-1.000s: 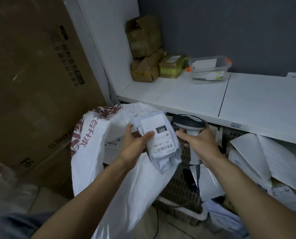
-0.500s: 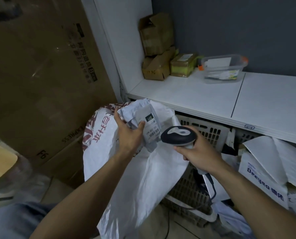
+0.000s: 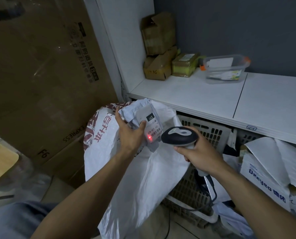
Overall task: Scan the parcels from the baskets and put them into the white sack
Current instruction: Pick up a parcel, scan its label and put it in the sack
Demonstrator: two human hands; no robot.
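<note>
While round parcel [image 3: 141, 110], left hand [image 3: 130, 134] (curled)

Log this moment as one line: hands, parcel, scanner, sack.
step: scanning | left hand: holds grey parcel at white sack mouth | right hand: grips scanner | red dot on label

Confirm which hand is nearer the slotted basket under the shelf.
Right. The right hand, gripping the barcode scanner, sits just in front of the basket; the left hand holds the parcel further left, over the white sack.
</note>
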